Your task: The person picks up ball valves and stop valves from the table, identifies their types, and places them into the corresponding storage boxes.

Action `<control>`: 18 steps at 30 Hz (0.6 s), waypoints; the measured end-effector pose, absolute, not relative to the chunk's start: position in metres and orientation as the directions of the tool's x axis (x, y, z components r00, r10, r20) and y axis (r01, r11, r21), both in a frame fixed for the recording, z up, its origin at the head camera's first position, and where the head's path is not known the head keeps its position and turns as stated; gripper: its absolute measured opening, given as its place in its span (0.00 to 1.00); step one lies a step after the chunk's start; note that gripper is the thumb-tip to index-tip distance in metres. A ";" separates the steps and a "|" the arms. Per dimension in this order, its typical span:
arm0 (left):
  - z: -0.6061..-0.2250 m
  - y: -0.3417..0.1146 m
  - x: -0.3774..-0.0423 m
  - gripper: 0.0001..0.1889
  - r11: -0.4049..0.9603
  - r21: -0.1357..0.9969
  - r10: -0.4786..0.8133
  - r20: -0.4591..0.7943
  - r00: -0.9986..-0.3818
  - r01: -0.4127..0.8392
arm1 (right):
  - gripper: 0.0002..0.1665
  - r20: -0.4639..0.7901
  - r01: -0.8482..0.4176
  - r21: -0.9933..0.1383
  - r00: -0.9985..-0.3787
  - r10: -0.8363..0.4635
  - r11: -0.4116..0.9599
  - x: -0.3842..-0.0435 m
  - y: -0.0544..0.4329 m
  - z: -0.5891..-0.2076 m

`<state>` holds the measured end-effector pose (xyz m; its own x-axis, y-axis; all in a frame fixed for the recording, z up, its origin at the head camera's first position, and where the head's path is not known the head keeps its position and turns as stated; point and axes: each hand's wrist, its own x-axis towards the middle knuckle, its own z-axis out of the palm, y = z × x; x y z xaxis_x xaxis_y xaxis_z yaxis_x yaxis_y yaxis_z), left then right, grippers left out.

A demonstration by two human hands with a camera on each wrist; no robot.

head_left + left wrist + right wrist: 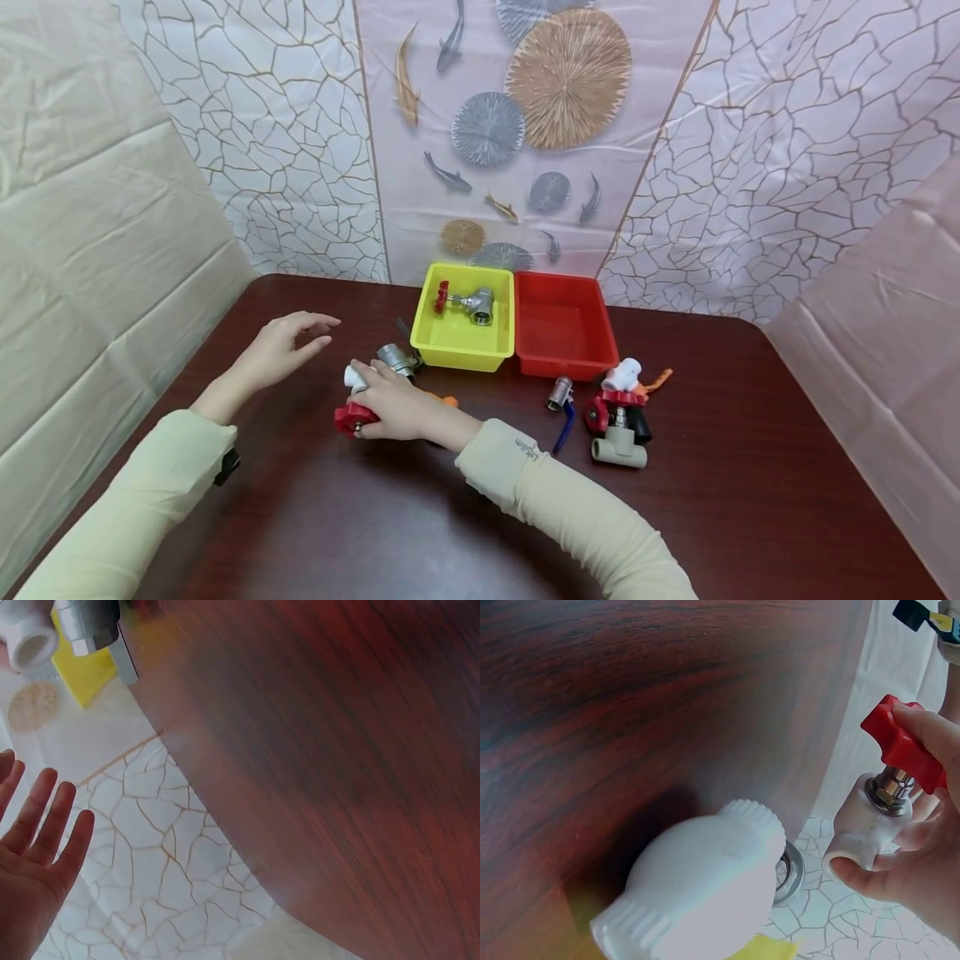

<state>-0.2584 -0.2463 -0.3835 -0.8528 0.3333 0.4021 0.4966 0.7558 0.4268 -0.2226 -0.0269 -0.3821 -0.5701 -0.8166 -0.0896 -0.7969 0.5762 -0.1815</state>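
My right hand (405, 408) grips a white plastic valve (855, 829) with a red handwheel (907, 746). In the right wrist view its thumb lies on the handwheel and its fingers curl round the white body. Close by is a larger white plastic valve (705, 889), with a metal ring end behind it. Beyond the hand in the head view lies a metal valve (393, 358), and an orange handle (447, 401) shows past the wrist. My left hand (277, 350) hovers over the table's left side, fingers spread in the left wrist view (37, 862), holding nothing.
A yellow bin (457, 358) at the back holds a metal valve with a red handwheel (442, 297). Beside it stands a red bin (566, 367). To the right lie a small blue-handled valve (560, 392), a white orange-handled valve (622, 375) and a beige valve (618, 450).
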 end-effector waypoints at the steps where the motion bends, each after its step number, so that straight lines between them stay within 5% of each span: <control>1: -0.384 -0.243 -0.259 0.14 0.774 0.413 0.317 0.405 -0.858 0.480 | 0.18 -0.084 -0.796 -0.188 -0.570 -0.817 0.575 -0.222 -0.025 -0.381; 6: -0.381 -0.225 -0.267 0.13 0.825 0.413 0.218 0.397 -0.891 0.386 | 0.17 -0.071 -0.791 -0.197 -0.577 -0.813 0.579 -0.219 -0.016 -0.377; 18: -0.386 -0.195 -0.289 0.16 0.632 0.727 0.235 0.150 -0.960 0.268 | 0.21 -0.077 -0.777 -0.194 -0.597 -0.799 0.599 -0.216 0.008 -0.369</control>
<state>-0.2886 -0.1947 -0.3865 -0.9603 0.2354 0.1498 0.2683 0.6316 0.7274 -0.2157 0.0084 -0.3689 -0.5968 -0.7988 -0.0766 -0.7769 0.5990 -0.1937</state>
